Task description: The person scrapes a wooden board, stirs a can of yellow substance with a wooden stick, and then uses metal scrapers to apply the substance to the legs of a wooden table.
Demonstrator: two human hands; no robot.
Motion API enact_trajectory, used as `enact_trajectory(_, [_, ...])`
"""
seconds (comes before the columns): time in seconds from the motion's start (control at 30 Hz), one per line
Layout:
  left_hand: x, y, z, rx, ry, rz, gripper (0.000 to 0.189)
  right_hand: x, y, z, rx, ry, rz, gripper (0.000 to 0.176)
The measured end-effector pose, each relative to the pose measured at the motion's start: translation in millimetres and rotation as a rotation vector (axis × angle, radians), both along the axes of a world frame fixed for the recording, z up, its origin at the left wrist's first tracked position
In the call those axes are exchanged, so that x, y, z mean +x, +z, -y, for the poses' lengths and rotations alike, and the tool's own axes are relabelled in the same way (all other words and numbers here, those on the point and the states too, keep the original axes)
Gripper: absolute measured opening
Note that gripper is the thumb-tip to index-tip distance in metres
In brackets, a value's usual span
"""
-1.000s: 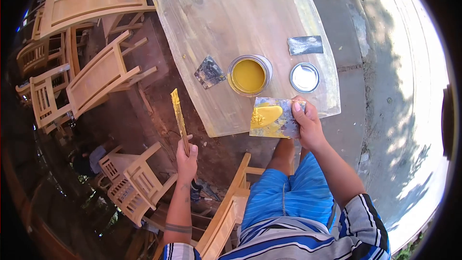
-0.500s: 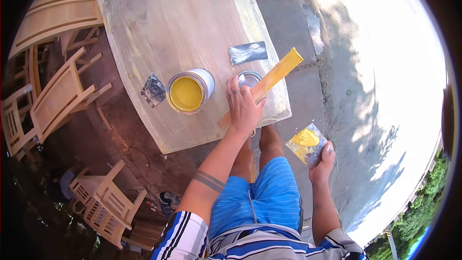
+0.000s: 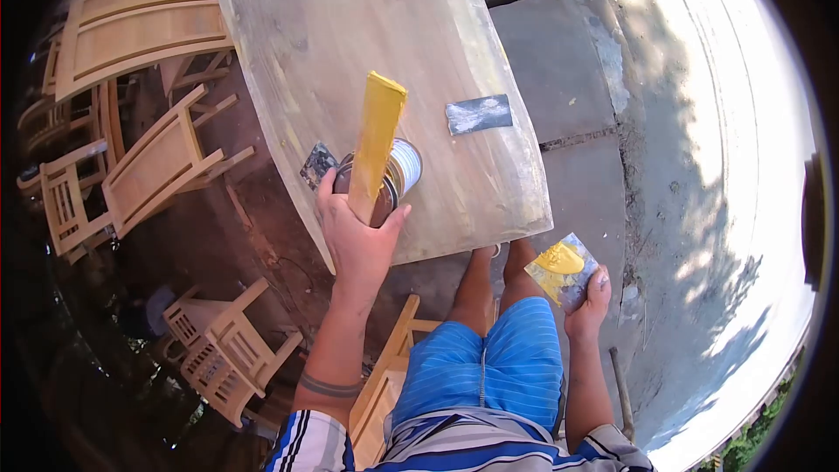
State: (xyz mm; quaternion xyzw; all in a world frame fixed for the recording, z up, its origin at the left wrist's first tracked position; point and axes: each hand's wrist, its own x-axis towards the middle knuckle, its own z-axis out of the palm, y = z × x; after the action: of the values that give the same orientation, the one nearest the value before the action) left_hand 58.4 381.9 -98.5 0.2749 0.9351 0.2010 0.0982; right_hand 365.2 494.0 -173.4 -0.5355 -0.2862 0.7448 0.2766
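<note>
My left hand (image 3: 357, 232) is at the near side of the paint can (image 3: 406, 166), fingers closed around a flat wooden stick (image 3: 378, 135) coated in yellow. The same hand spans a round, shiny lid (image 3: 386, 201) that covers the can's mouth; the stick hides part of it. Off the table's right corner, my right hand (image 3: 589, 304) grips a flat, smeared scraper plate (image 3: 572, 284), thumb on its edge. A lump of yellow paste (image 3: 562, 259) lies on that plate. A dark, stained scraper piece (image 3: 318, 163) lies left of the can.
The can stands on a pale wooden tabletop (image 3: 367, 17). A dark rectangular piece with white smears (image 3: 479, 114) lies near its right edge. Unpainted wooden chairs (image 3: 162, 162) crowd the left, and another wooden piece (image 3: 384, 398) stands beside my left leg. Concrete ground (image 3: 581, 183) stretches right.
My left hand has moved left from the table's right side to the can, carrying the stick and the lid. The yellow paint in the can is now covered. My right hand still holds the plate.
</note>
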Motion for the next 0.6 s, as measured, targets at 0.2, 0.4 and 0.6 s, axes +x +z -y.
enact_trajectory(0.2, [-27.4,-47.1,5.7,-0.045,0.067,0.106,0.071,-13.1,-7.5,-5.8,-0.013,0.117,-0.075,0.030])
enact_trajectory(0.4, [-25.9,-40.7,-3.2,-0.120,0.146,0.180,0.077,-34.3,3.2,-16.1,-0.033,0.104,-0.027,0.030])
enact_trajectory(0.6, [-30.6,-37.0,-13.5,-0.188,0.228,0.314,0.110,-44.4,2.1,-25.3,-0.062,0.134,-0.018,0.029])
